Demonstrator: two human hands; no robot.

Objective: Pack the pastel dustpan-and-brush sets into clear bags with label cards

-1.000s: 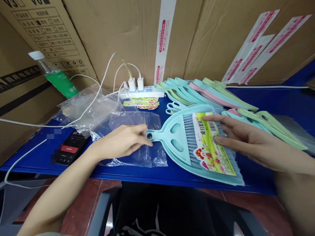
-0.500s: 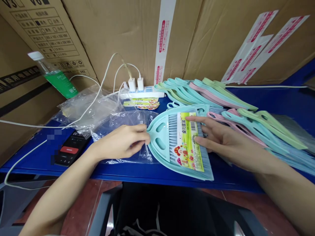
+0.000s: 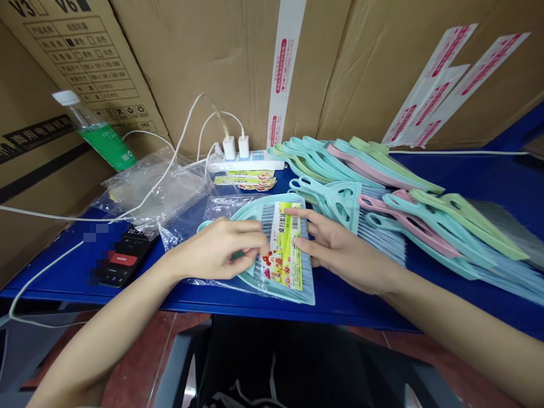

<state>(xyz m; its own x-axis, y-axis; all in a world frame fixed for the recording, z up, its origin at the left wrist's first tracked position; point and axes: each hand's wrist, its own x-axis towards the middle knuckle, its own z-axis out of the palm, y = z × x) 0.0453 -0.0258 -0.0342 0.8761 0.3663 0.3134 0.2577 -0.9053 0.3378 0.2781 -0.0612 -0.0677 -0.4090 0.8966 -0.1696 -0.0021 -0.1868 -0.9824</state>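
A mint-green dustpan lies near the table's front edge, with a grey-bristled brush on top and a printed label across the bristles. Much of the set is inside a clear plastic bag. My left hand is closed over the dustpan, fingertips pinching the bag's edge beside the label. From the right, my right hand grips the set at its wide end, forefinger and thumb on the label; its other fingers are partly hidden beneath. The dustpan's handle end shows left of my left wrist.
Several dustpans are stacked at the back right, with loose brushes in front. Spare labels lie by a power strip. A phone, plastic bags, a bottle and white cables occupy the left.
The dustpan and brush have slid left, deeper into the plastic bag. My right hand has moved left with them, while my left hand now sits over the dustpan, beside the label.
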